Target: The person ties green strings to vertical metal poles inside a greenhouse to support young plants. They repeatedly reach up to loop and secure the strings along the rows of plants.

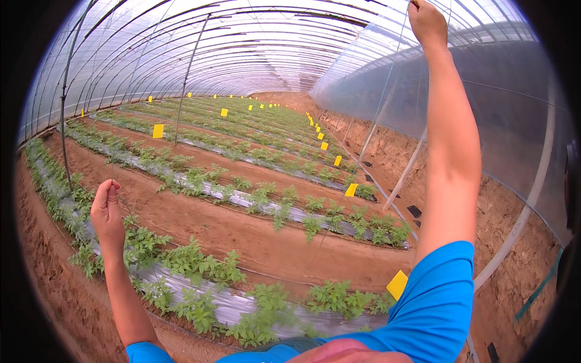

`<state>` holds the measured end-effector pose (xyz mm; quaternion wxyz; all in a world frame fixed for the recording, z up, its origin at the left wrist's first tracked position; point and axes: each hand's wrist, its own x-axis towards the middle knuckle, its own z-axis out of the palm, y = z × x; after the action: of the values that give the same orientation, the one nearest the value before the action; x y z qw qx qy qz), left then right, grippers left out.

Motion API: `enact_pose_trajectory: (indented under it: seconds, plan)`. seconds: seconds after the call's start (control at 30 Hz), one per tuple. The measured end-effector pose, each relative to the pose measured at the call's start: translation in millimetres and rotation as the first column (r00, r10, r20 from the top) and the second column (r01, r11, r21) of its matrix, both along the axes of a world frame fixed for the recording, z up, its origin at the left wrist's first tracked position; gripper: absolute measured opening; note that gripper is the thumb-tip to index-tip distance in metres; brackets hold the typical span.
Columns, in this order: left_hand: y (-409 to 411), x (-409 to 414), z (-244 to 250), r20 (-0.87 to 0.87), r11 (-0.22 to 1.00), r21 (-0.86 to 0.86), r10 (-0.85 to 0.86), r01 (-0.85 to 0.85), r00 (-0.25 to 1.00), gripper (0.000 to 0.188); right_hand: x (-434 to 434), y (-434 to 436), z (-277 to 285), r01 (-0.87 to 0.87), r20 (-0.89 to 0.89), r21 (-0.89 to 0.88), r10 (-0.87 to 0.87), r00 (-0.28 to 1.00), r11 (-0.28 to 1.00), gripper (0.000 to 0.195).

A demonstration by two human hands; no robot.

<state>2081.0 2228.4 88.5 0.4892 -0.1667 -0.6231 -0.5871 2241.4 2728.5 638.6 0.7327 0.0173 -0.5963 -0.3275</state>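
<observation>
My left hand (pixel 108 213) is at the left, over the nearest plant row, with thumb and fingertips pinched on a thin string (pixel 112 170) that runs upward and also trails below the fingers. My right hand (pixel 427 22) is raised high at the top right, its fingers closed near thin strings by the greenhouse roof; whether it grips one cannot be told. Beneath my arms, young leafy green plants (pixel 199 267) grow along a bed covered with silvery plastic mulch film (pixel 236 306).
A yellow card (pixel 397 285) hangs beside my right sleeve, others farther back. Thin poles (pixel 185 81) stand among the rows at the left. Slanting posts (pixel 406 174) and an earthen bank (pixel 494 218) line the right side. Bare soil paths (pixel 272 247) separate the beds.
</observation>
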Motion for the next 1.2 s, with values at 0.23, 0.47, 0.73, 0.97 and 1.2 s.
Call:
enact_pose_trajectory:
  seconds: [0.23, 0.47, 0.73, 0.97, 1.2]
  plan:
    - [124, 71, -6, -0.268, 0.991, -0.08, 0.084, -0.109, 0.96, 0.057, 16, 0, -6, 0.182, -0.052, 0.169, -0.176, 0.983, 0.969, 0.025]
    - [270, 115, 10, 0.212, 0.054, 0.172, -0.977, 0.984, 0.016, 0.079, 26, -2, -4, -0.021, 0.028, 0.087, 0.019, 0.999, 0.996, 0.019]
    - [295, 132, 3, 0.182, 0.102, 0.022, -0.979, 0.995, 0.096, 0.024, 38, -14, 6, -0.077, 0.116, 0.228, 0.052, 0.992, 0.971, 0.016]
    - [298, 131, 16, 0.061, 0.266, -0.139, -0.959, 0.954, 0.277, 0.019, 82, -54, -4, 0.021, 0.347, -0.434, 0.145, 0.927, 0.901, 0.023]
    - [293, 118, 6, 0.153, 0.193, -0.208, -0.962, 0.959, 0.227, 0.018, 80, -80, 28, 0.209, -0.013, 0.218, -0.211, 0.977, 0.953, 0.017]
